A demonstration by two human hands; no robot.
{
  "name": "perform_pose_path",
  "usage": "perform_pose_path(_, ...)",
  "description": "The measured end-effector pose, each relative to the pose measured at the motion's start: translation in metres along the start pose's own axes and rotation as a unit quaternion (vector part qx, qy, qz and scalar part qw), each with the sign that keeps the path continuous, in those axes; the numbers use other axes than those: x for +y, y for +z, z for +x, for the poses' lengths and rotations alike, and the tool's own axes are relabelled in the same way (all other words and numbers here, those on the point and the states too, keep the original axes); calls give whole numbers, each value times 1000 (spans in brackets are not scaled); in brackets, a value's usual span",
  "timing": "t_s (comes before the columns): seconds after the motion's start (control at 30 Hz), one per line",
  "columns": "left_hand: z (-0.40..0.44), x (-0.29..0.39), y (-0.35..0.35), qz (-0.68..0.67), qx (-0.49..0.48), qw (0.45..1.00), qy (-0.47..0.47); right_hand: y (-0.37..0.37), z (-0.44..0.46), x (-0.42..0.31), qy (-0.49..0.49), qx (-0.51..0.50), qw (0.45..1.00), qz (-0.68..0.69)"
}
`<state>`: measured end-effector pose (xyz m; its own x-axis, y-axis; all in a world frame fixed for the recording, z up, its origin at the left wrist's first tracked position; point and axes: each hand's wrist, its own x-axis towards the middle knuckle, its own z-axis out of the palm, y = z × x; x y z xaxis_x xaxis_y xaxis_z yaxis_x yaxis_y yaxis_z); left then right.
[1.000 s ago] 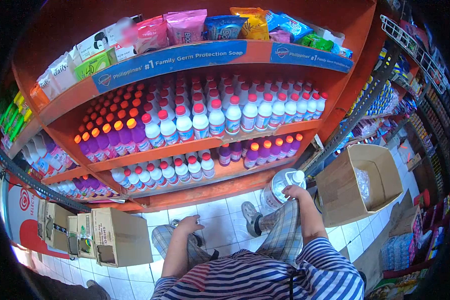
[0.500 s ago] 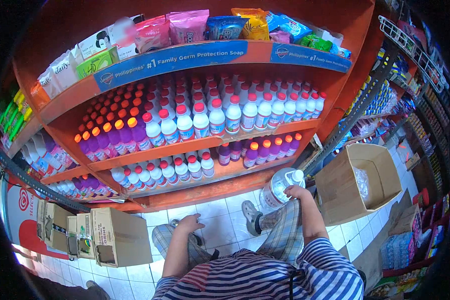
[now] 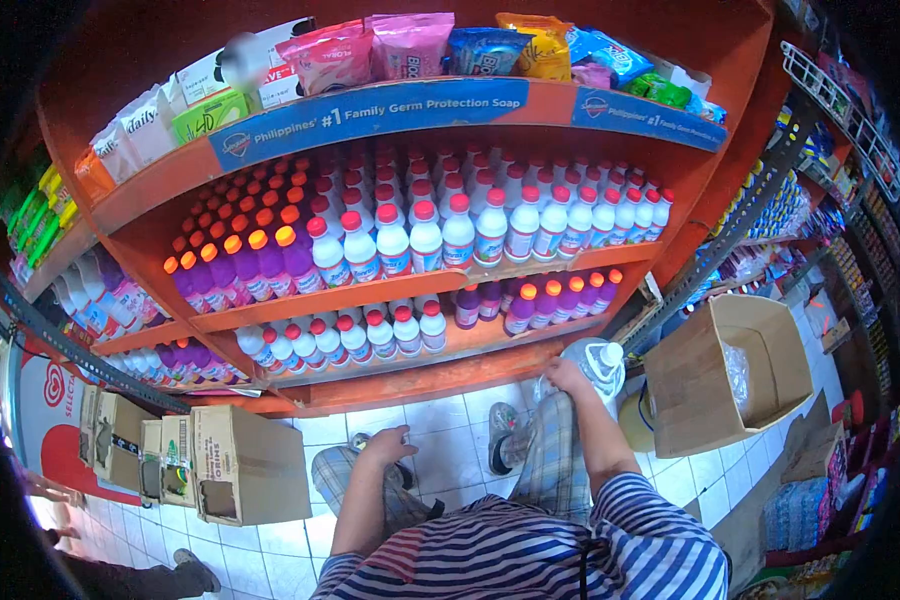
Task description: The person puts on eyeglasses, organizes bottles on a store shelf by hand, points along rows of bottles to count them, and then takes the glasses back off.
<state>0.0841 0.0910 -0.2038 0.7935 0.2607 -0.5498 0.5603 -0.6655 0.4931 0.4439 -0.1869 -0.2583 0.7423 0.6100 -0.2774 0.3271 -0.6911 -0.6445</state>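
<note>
A big clear plastic jug [image 3: 592, 360] with a whitish cap stands on the floor close to the shelf foot, partly hidden by my right forearm. At the jug's near left side is my right hand [image 3: 568, 378], fingers curled in by a bit of clear plastic; what they grip is hidden. Over my left knee, my left hand [image 3: 388, 445] hangs open and holds nothing. In front of both hands, white bottles [image 3: 425, 245] with red caps and purple bottles [image 3: 242, 262] with orange caps fill the orange shelves [image 3: 370, 300].
An open cardboard box [image 3: 705, 395] with clear plastic inside stands at the right, beside a beige bucket [image 3: 635, 420]. Several cardboard boxes [image 3: 245, 465] stand at the left. Bagged packs [image 3: 415, 45] line the top shelf. Another person's foot [image 3: 195, 572] is at lower left.
The view has shifted, moving the shelves rightward in the picture. My right hand has moved left, away from the jug's cap. Another person's leg shows more at lower left.
</note>
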Motion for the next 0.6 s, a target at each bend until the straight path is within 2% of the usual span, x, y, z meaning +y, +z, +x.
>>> perform_pose_path(0.03,0,-3,1,-3,2,1000,-1,8,8,-16,-23,-24,999,8)
perform_pose_path(0.13,-4,-13,5,-18,17,1000,-7,33,26,-66,-32,-73,990,-113)
perform_pose_path(0.27,-10,-16,2,-17,17,999,-21,49,30,-101,-43,-187,977,-97)
perform_pose_path(0.4,-6,-15,-2,-40,-33,997,-56,54,32,-100,18,-218,975,-41)
perform_pose_path(0.6,17,-23,9,-9,-16,1000,-17,45,42,-63,63,-203,977,-16)
